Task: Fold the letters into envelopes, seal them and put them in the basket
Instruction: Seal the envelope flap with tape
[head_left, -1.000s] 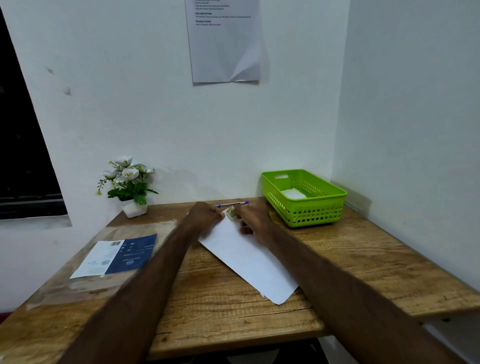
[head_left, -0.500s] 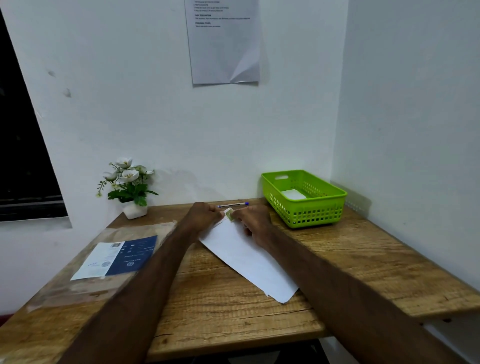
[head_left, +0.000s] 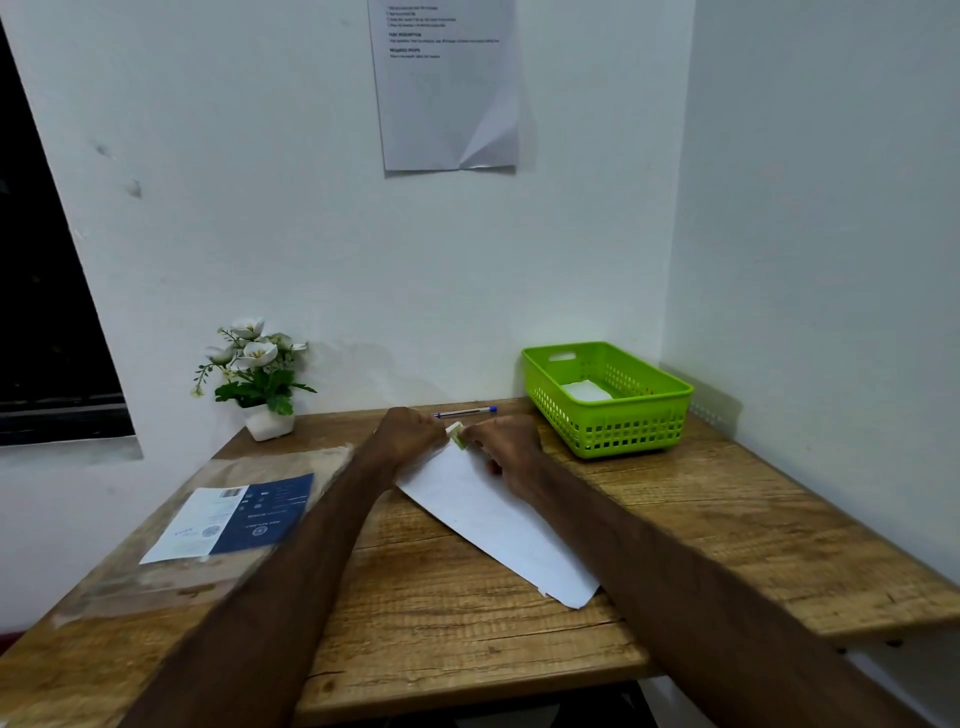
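Resting on a wooden desk (head_left: 727, 525), a white envelope (head_left: 498, 525) is lying diagonally at the centre. At its 12 o'clock end, the left hand (head_left: 410, 434) and right hand (head_left: 506, 447) are both curling closed, pinching a small green-and-white object (head_left: 457, 434) between them. At 2 o'clock, a green basket (head_left: 613, 428) is holding white paper. A blue pen (head_left: 465, 412) is lying just beyond the hands, a flower pot (head_left: 269, 423) sitting at 10 o'clock.
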